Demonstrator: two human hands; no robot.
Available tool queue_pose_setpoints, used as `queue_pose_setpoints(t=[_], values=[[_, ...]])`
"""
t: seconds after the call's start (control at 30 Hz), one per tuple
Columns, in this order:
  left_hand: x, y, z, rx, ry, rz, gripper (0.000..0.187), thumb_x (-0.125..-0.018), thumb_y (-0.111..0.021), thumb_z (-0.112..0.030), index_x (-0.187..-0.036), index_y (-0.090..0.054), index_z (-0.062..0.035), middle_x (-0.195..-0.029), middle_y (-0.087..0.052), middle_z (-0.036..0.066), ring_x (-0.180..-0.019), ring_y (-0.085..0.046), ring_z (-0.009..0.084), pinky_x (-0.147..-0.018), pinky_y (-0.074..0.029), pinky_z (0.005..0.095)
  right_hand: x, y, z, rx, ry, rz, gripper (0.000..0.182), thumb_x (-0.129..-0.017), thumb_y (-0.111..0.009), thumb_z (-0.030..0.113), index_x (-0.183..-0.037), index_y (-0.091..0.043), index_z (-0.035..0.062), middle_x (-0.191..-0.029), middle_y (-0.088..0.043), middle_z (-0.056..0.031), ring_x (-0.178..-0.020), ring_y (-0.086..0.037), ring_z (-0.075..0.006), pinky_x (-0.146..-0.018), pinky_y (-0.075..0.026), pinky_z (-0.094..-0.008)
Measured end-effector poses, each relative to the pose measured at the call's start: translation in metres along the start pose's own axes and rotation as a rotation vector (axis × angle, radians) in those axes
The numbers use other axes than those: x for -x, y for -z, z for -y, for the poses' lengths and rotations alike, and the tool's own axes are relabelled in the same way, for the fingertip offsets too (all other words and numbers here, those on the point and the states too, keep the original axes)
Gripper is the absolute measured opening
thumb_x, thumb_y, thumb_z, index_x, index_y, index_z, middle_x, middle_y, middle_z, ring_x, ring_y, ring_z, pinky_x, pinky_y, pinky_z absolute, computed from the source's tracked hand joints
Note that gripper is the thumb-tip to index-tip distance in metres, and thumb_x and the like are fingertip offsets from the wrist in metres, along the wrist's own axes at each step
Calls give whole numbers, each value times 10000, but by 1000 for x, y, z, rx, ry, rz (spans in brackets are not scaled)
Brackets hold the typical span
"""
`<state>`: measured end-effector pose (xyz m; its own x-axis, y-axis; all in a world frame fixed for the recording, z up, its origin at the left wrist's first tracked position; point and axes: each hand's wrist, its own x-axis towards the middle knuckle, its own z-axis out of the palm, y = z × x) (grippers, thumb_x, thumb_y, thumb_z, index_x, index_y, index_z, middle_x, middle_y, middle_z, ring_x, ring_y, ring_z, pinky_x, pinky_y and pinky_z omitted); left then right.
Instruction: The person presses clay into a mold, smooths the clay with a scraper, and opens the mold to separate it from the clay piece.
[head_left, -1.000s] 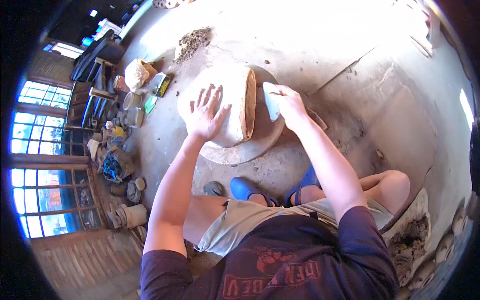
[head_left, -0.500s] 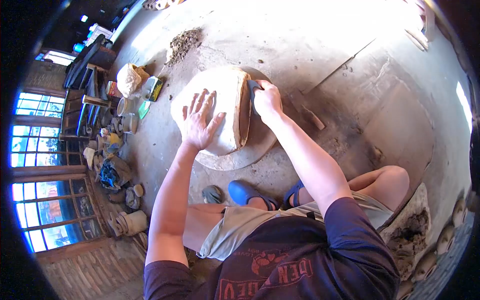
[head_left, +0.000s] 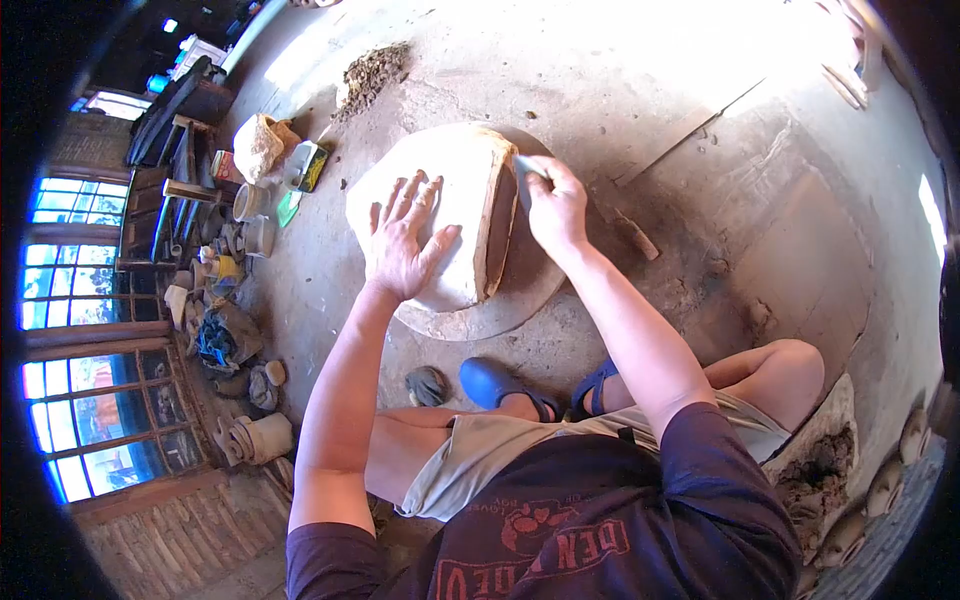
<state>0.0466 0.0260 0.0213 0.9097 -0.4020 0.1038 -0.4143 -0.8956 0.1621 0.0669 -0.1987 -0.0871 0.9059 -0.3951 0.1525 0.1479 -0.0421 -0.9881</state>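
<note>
A large pale, rounded block (head_left: 465,170) with a flat brown side face on the right sits on a round disc (head_left: 480,324) on the floor. On top of the block my left hand (head_left: 405,245) lies flat with its fingers spread. My right hand (head_left: 556,205) grips a flat grey scraper (head_left: 527,165), partly hidden by the fingers. The scraper is at the upper end of the block's right edge; whether it touches cannot be made out.
A heap of crumbly clay (head_left: 372,78) lies beyond the block. To the right are a long thin rod (head_left: 690,133) and a short wooden piece (head_left: 637,238). Pots, a plastic bag (head_left: 260,147) and boxes line the left, and a dark lump (head_left: 427,385) lies near my feet.
My right hand has drawn the scraper slightly outward and turned it, so it shows narrower and a little blurred. My left hand stays flat on the block. The view has shifted slightly.
</note>
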Motion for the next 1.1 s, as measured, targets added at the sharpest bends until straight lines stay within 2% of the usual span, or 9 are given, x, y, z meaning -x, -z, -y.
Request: queue_pose_setpoints(t=[0.03,0.1,0.2,0.27,0.43,0.53,0.63,0.8,1.1], values=[[0,1,0,10,2,6,819,-924,-543,-646,-1600,-437,-195,-1683,-348,123,-1570,-255,369,-1244,-109,606,-7,3,-4,33,35,-37,219,-986,-640,44,-1192,-716,37,-1168,-747,-135,-1103,-706,-231,-965,-539,-342],[0,0,-2,16,5,16,841,-923,-539,-674,-1601,-436,-187,-1685,-341,128,-1575,-243,365,-1246,-103,603,-15,0,-8,-44,3,59,215,-986,-641,35,-1185,-723,39,-1179,-746,-129,-1093,-706,-228,-968,-535,-344],[1,-1,-3,5,26,21,905,-907,-522,-750,-1603,-427,-180,-1686,-334,135,-1582,-223,359,-1248,-95,611,-9,-4,-4,-101,-62,91,200,-988,-646,33,-1170,-729,30,-1162,-743,-128,-1087,-705,-226,-966,-532,-330],[1,-1,-6,9,63,24,980,-879,-497,-833,-1606,-418,-181,-1684,-334,136,-1585,-211,354,-1247,-89,628,-2,-4,3,-41,41,70,212,-993,-625,7,-1181,-723,6,-1149,-739,-112,-1065,-692,-189,-966,-522,-297],[1,-6,-8,4,100,1,989,-869,-510,-836,-1605,-421,-181,-1682,-339,135,-1586,-210,353,-1249,-96,622,10,-3,11,-55,112,83,205,-991,-627,-13,-1170,-727,-3,-1139,-729,-96,-1058,-686,-171,-960,-526,-284],[1,-7,-11,0,126,-3,983,-870,-516,-830,-1604,-423,-183,-1681,-342,132,-1583,-217,351,-1250,-96,617,24,-1,16,-73,102,98,180,-985,-632,-20,-1135,-729,2,-1103,-728,-124,-1040,-705,-207,-926,-550,-308],[0,-8,-15,-21,153,-18,971,-877,-519,-820,-1606,-421,-187,-1680,-347,128,-1581,-226,345,-1251,-97,612,37,3,19,-102,137,138,187,-969,-630,-51,-1120,-731,-6,-1089,-724,-120,-1030,-703,-206,-929,-550,-307],[1,-12,-21,-16,219,-38,949,-888,-503,-818,-1614,-409,-214,-1687,-335,116,-1583,-223,332,-1255,-89,607,58,11,18,-188,86,202,217,-949,-613,-107,-1087,-744,-1,-1084,-717,-107,-1036,-699,-205,-942,-545,-300],[1,-11,-31,-11,337,4,967,-888,-473,-836,-1639,-351,-239,-1718,-269,83,-1601,-166,310,-1263,-62,606,81,25,19,-214,57,276,194,-958,-603,-111,-1090,-719,-29,-1103,-699,-91,-1049,-678,-188,-964,-530,-293]])
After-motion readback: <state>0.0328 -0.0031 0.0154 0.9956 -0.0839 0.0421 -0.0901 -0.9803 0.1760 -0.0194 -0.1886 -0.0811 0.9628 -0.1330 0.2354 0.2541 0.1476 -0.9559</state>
